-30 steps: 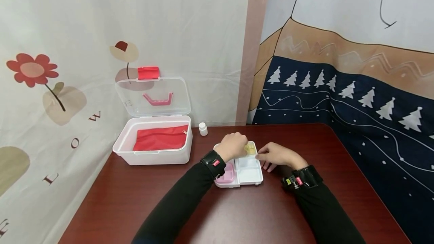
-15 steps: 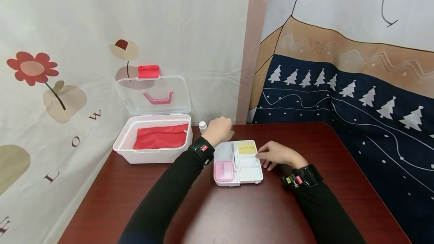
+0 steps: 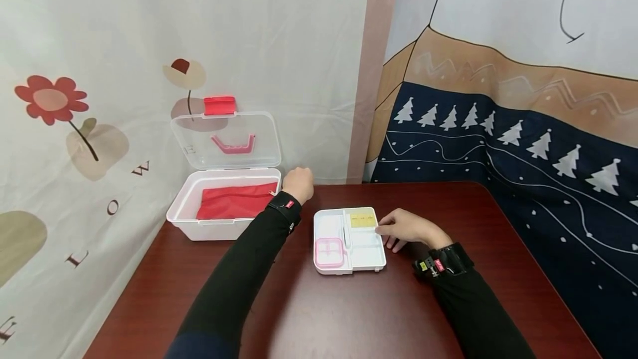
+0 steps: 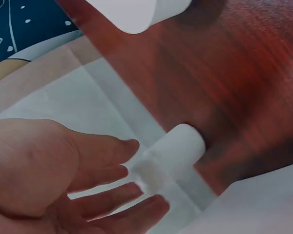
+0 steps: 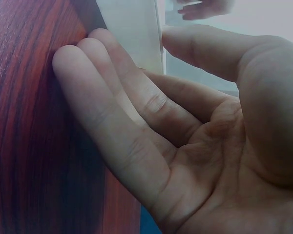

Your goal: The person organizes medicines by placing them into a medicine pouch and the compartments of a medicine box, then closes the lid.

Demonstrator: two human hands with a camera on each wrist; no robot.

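Observation:
My left hand (image 3: 298,184) reaches past the right side of the storage box, hiding the small bottle in the head view. The left wrist view shows the white bottle (image 4: 183,144) upright, its top near my spread, bent fingers (image 4: 105,151); a gap or light contact is hard to tell. A white pill organizer (image 3: 366,258) lies open, with a pink-rimmed compartment (image 3: 329,252) and a yellow one (image 3: 363,220). At its right edge rests my right hand (image 3: 408,227). Its thumb (image 5: 200,46) touches the rim, while the nearly straight fingers lie along the outer wall, by the table.
A white storage box (image 3: 219,230) stands at the left with its clear lid (image 3: 199,140) raised. Inside lies a red zip pouch (image 3: 234,202). The brown table (image 3: 319,314) meets a patterned curtain (image 3: 319,71) behind.
My left hand has left the pill organizer and moved left and away from me to the bottle, its fingers spread around the top. The right hand has stayed at the organizer's edge.

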